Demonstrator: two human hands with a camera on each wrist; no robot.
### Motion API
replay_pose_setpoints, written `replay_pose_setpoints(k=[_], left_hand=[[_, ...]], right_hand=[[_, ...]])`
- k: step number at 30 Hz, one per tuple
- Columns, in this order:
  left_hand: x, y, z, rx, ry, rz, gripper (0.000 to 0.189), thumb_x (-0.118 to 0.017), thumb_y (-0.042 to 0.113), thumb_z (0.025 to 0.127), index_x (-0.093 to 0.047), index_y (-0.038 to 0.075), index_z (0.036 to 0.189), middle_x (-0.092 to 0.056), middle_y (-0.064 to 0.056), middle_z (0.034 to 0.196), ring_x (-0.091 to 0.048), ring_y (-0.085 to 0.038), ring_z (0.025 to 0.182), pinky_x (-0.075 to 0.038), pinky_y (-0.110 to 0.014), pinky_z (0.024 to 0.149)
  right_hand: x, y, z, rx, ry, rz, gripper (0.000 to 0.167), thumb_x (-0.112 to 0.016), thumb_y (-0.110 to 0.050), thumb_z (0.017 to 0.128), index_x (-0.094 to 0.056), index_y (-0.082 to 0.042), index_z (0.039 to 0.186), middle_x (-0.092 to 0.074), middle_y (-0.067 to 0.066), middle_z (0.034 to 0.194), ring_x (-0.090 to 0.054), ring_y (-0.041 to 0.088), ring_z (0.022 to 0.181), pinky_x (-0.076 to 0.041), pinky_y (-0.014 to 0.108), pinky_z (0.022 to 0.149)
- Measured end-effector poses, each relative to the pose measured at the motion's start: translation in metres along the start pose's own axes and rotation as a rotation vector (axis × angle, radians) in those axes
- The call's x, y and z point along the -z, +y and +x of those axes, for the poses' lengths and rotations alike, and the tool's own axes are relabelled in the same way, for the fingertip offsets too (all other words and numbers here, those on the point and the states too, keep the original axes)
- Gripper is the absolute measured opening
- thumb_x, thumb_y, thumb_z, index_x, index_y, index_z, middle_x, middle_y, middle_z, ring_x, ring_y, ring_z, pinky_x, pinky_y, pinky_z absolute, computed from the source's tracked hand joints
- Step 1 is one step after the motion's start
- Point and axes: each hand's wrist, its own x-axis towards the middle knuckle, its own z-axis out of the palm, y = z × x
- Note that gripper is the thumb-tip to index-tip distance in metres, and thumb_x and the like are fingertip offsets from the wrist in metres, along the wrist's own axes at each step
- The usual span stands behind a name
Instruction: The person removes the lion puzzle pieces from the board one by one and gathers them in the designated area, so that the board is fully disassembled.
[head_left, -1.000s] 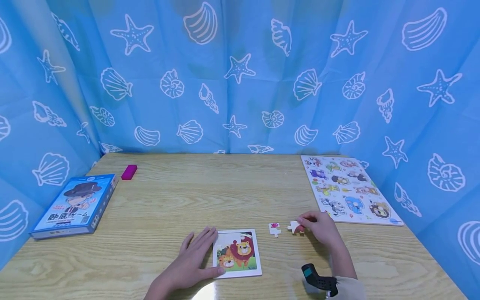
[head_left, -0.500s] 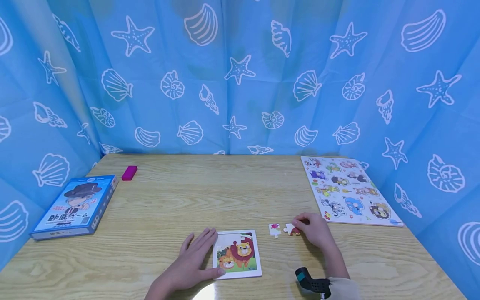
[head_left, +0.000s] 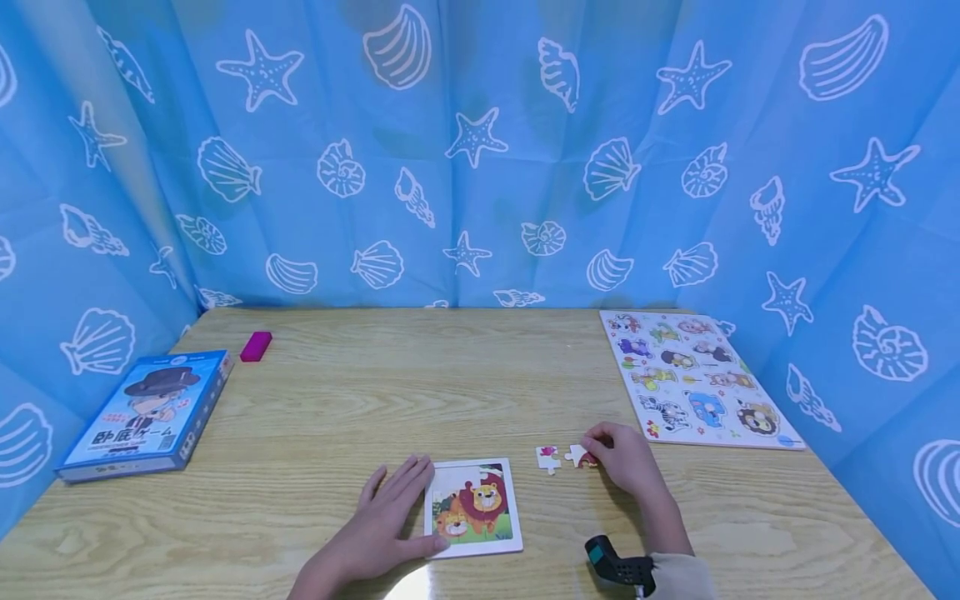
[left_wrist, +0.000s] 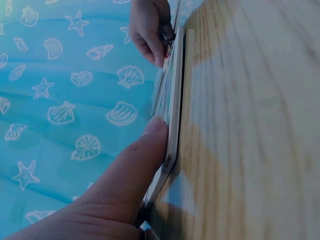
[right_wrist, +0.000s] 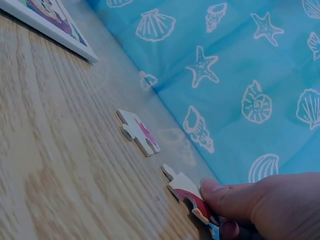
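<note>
My left hand [head_left: 382, 523] rests along the left side of a small white-framed lion jigsaw puzzle [head_left: 514, 510], its thumb on the lower left corner. Part of the puzzle's upper left shows bare white board. In the left wrist view, that thumb [left_wrist: 131, 165] lies against the frame's edge. To the right, my right hand [head_left: 628, 460] pinches a white and dark red puzzle piece [head_left: 576, 455] between thumb and fingers, low over the table. A second puzzle piece [head_left: 548, 457], white with a pink shape, lies just left of it; a small gap separates the two in the right wrist view.
An animal picture board [head_left: 693, 379] lies at the right of the wooden table [head_left: 420, 367]. A blue game box [head_left: 146, 412] is at the left, with a magenta block [head_left: 256, 346] behind it. Blue shell-patterned curtains [head_left: 465, 200] hang around the back and sides.
My right hand has slid left with the pinched puzzle piece, bringing it closer to the loose one. My left hand has stayed on the puzzle frame.
</note>
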Motion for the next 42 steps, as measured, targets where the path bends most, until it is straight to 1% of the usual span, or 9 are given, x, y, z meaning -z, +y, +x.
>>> replay_pose_setpoints(k=[6, 13, 18, 22, 29, 32, 38, 42], left_hand=[[0.0008, 0.0009, -0.0005, 0.006, -0.002, -0.006, 0.089, -0.062, 0.053, 0.086, -0.029, -0.005, 0.145, -0.024, -0.022, 0.151, -0.014, -0.036, 0.14, 0.003, -0.059, 0.106], [0.0003, 0.0003, -0.0007, 0.012, -0.009, -0.008, 0.09, -0.061, 0.054, 0.086, -0.029, -0.005, 0.145, -0.023, -0.021, 0.152, -0.013, -0.035, 0.141, 0.003, -0.059, 0.106], [0.0003, 0.0004, -0.0008, 0.01, -0.009, -0.012, 0.089, -0.061, 0.054, 0.086, -0.029, -0.005, 0.145, -0.023, -0.021, 0.152, -0.013, -0.035, 0.141, 0.004, -0.059, 0.106], [-0.0001, -0.0003, -0.0007, 0.004, -0.008, -0.013, 0.089, -0.061, 0.053, 0.086, -0.029, -0.005, 0.145, -0.023, -0.021, 0.152, -0.013, -0.035, 0.141, 0.003, -0.059, 0.106], [0.0003, -0.0006, -0.0004, 0.004, -0.01, -0.002, 0.089, -0.061, 0.054, 0.086, -0.029, -0.004, 0.146, -0.023, -0.021, 0.152, -0.014, -0.035, 0.141, 0.003, -0.059, 0.106], [0.0005, -0.0002, -0.0005, 0.005, -0.012, -0.001, 0.089, -0.06, 0.054, 0.086, -0.029, -0.004, 0.146, -0.023, -0.021, 0.152, -0.013, -0.035, 0.141, 0.003, -0.059, 0.106], [0.0006, 0.0008, -0.0007, 0.004, -0.008, -0.005, 0.089, -0.061, 0.053, 0.086, -0.029, -0.005, 0.145, -0.023, -0.021, 0.152, -0.013, -0.035, 0.141, 0.004, -0.059, 0.106], [0.0008, 0.0015, -0.0006, 0.001, -0.002, -0.001, 0.089, -0.062, 0.053, 0.086, -0.03, -0.005, 0.145, -0.024, -0.021, 0.151, -0.014, -0.036, 0.14, 0.003, -0.059, 0.107]], right_hand=[[-0.0006, 0.0001, 0.0002, 0.0, 0.004, 0.005, 0.008, -0.062, -0.006, 0.091, -0.067, -0.001, 0.089, -0.064, 0.006, 0.085, -0.056, 0.023, 0.082, -0.046, 0.045, 0.077], [0.0, -0.0005, -0.0005, -0.044, -0.002, 0.02, 0.007, -0.062, -0.006, 0.091, -0.067, -0.002, 0.088, -0.061, 0.003, 0.081, -0.052, 0.02, 0.077, -0.044, 0.037, 0.071], [0.0006, -0.001, -0.0008, -0.042, 0.016, 0.026, 0.007, -0.063, -0.007, 0.091, -0.067, -0.002, 0.089, -0.061, 0.004, 0.082, -0.052, 0.02, 0.076, -0.043, 0.036, 0.07], [0.0018, -0.0025, -0.0018, -0.056, 0.02, 0.026, 0.007, -0.064, -0.009, 0.09, -0.066, -0.002, 0.089, -0.06, 0.003, 0.081, -0.05, 0.019, 0.074, -0.041, 0.033, 0.066], [0.0028, -0.0031, -0.0026, -0.093, -0.016, 0.029, 0.012, -0.072, -0.014, 0.085, -0.065, -0.003, 0.086, -0.057, 0.002, 0.075, -0.049, 0.018, 0.069, -0.04, 0.03, 0.061], [0.0018, -0.0021, -0.0024, -0.076, -0.029, 0.027, 0.013, -0.073, -0.012, 0.083, -0.064, -0.003, 0.086, -0.057, 0.002, 0.074, -0.049, 0.017, 0.068, -0.041, 0.029, 0.062], [-0.0006, -0.0027, -0.001, -0.026, -0.029, 0.016, 0.007, -0.072, -0.008, 0.084, -0.066, -0.004, 0.086, -0.057, 0.0, 0.074, -0.049, 0.016, 0.07, -0.041, 0.03, 0.063], [-0.0016, -0.0026, -0.001, 0.017, -0.018, 0.001, 0.007, -0.071, -0.009, 0.085, -0.068, -0.003, 0.085, -0.062, -0.001, 0.078, -0.052, 0.016, 0.073, -0.044, 0.033, 0.067]])
